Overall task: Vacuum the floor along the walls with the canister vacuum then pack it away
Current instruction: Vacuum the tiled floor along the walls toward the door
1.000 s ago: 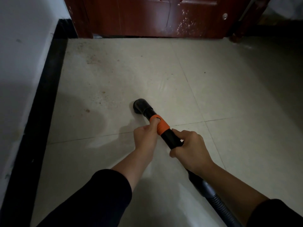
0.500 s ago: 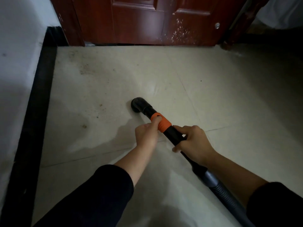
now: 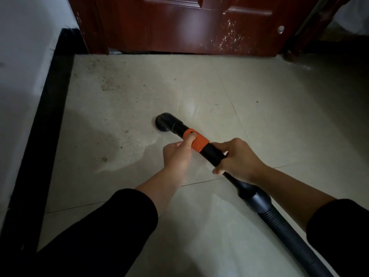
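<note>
The black vacuum wand is angling down with its nozzle resting on the pale tiled floor near the red door, the left hand curling around its orange collar and the right hand wrapping the tube just behind, black skirting lying off left.

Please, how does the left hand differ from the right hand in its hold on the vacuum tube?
The left hand sits nearer the nozzle; the right hand sits nearer the hose. The left hand's thumb rests on the orange collar; the right hand's fingers wrap the black tube. Both hold the same tube.
</note>
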